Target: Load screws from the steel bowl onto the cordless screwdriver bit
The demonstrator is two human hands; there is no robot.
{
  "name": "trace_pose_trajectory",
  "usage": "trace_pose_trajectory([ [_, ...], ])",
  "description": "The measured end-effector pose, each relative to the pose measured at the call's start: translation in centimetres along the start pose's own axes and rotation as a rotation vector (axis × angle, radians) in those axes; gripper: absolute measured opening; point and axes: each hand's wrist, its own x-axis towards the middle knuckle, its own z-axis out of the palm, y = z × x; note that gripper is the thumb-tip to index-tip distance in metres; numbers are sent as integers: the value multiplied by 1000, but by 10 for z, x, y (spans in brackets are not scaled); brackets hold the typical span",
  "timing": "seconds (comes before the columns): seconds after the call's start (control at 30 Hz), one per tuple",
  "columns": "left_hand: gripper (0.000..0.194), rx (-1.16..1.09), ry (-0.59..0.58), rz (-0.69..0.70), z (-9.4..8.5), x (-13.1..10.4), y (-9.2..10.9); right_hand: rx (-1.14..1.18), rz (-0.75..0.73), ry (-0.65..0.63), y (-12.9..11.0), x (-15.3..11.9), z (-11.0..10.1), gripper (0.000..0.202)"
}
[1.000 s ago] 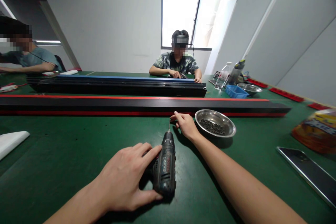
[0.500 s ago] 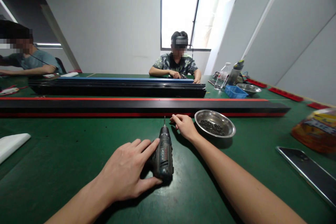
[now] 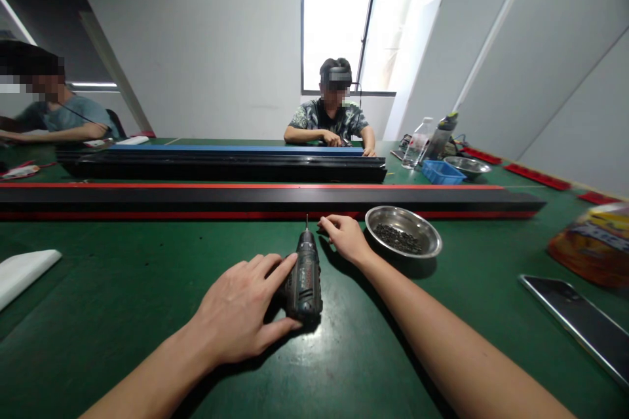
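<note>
My left hand (image 3: 246,304) grips a dark cordless drill (image 3: 304,281) that lies on its side on the green table (image 3: 122,314). Its thin bit points away from me, at the near red edge of a long black bar with red stripes (image 3: 236,198). Just right of the bit is my right hand (image 3: 344,236), fingertips pinched together close to that bar. Whatever sits between those fingertips is too small to make out. Beside my right hand stands a round metal bowl (image 3: 431,245) with many small dark screws (image 3: 398,239) in it.
Behind the bar lie more long black and blue bars (image 3: 226,167). A co-worker (image 3: 329,114) sits across the table, another person (image 3: 63,114) at far left. At right are a phone (image 3: 580,314), an orange bag (image 3: 594,245), a blue basket (image 3: 442,172) and a bottle (image 3: 417,144).
My left hand has shifted the drill slightly forward, bringing the bit a little closer to the bar. My right hand stays almost still beside it.
</note>
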Motion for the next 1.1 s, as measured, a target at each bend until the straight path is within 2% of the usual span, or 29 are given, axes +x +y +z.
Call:
trace_pose_trajectory([
  [0.2,81,-7,-30,-1,-6,2,3,-58,26,-58,-11,2,-4,27],
  [0.33,81,-13,-34,3,-6,2,2,-35,-51,-28,-27,12,-23,26],
  [0.43,81,-21,-19,5,-6,1,1,-18,-76,62,-40,22,-53,33],
  [0.5,81,-28,-20,3,-6,1,1,-53,-54,67,-46,27,-79,39],
  [0.57,80,-36,-25,-4,-6,1,0,-141,-12,22,-50,27,-107,45],
  [0.67,82,-46,-33,-23,-4,1,-1,-278,219,-139,-51,23,-140,52],
  [0.73,83,-56,-42,-32,-4,0,-2,-388,362,-264,-48,20,-155,51],
  [0.87,83,-90,-66,-33,-5,-4,-1,-506,477,-348,-35,21,-165,49],
  [1.0,84,-128,-91,-19,-8,-6,1,-530,467,-334,-22,28,-165,50],
  [1.1,85,-136,-94,-15,-9,-7,3,-573,476,-343,-18,28,-163,43],
])
